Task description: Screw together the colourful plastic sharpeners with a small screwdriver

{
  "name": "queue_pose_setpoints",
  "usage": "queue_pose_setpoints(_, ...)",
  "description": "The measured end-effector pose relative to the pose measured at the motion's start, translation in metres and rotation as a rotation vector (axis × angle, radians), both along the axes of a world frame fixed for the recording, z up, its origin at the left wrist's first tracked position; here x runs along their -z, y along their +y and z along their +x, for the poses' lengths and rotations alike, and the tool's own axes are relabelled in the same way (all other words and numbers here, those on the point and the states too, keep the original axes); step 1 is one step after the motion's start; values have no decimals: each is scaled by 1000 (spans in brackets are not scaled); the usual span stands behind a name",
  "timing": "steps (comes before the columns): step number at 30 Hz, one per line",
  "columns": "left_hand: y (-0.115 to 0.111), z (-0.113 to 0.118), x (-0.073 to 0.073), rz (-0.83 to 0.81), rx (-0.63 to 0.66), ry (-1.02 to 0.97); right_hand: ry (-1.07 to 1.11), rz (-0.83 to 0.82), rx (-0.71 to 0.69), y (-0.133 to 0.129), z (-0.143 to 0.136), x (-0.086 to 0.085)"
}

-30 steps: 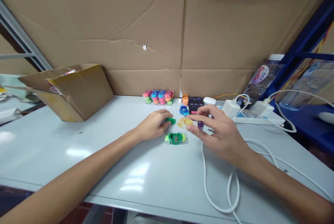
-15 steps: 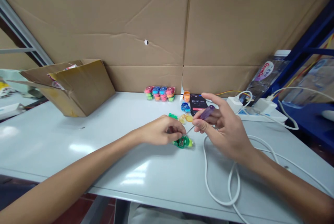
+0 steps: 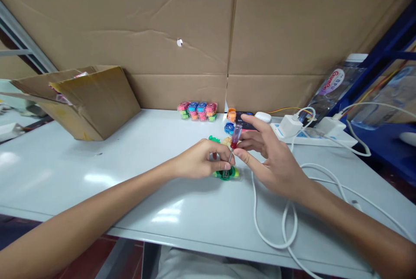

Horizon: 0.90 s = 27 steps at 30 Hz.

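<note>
My right hand [image 3: 271,155] grips a small screwdriver [image 3: 236,136] with a clear purple and red handle, its index finger stretched out past the handle. The thin shaft slants down to a green and yellow plastic item [image 3: 226,173] lying on the table, its round middle open and dark inside. My left hand [image 3: 211,157] is closed, thumb and index fingertips pinched around the shaft's lower end, right above that item. What sits between those fingertips is hidden. Just behind the left hand lies another green plastic piece [image 3: 213,139], with yellowish pieces [image 3: 226,141] beside it.
Stacked colourful plastic items [image 3: 197,111] stand at the back. Near them are an orange piece [image 3: 231,114], a blue round piece [image 3: 229,128] and a phone [image 3: 243,118]. A cardboard box [image 3: 97,105] is left. A power strip [image 3: 318,138], bottle [image 3: 334,82] and white cable [image 3: 273,248] lie right.
The screwdriver has gone from leaning right to nearly upright, and my right hand has moved left toward my left hand. The whole view has shifted slightly.
</note>
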State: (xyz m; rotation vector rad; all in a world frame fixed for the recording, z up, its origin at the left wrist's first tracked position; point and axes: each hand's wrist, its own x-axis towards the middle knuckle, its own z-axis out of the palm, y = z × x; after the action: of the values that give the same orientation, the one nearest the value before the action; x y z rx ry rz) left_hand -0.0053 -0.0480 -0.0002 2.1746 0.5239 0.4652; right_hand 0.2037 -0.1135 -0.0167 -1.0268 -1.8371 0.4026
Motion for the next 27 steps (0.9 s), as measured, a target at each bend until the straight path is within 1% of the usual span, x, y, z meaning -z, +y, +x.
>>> queue_pose_setpoints(3,1,-1,1,-1,3,0,-64,5,-48,0,0,-2)
queue_pose_setpoints(6,1,0,2,-5,6,-4,-103,1,-60,-1,0,-4)
queue_pose_setpoints(15,0,0,2,-4,7,-7,-101,32,-79,1,2,-1)
queue_pose_setpoints(22,-1,0,1,-2,4,6,-94,14,-90,1,2,-1)
queue_pose_setpoints(27,-1,0,3,55,5,29,-132,22,-67,0,2,-4)
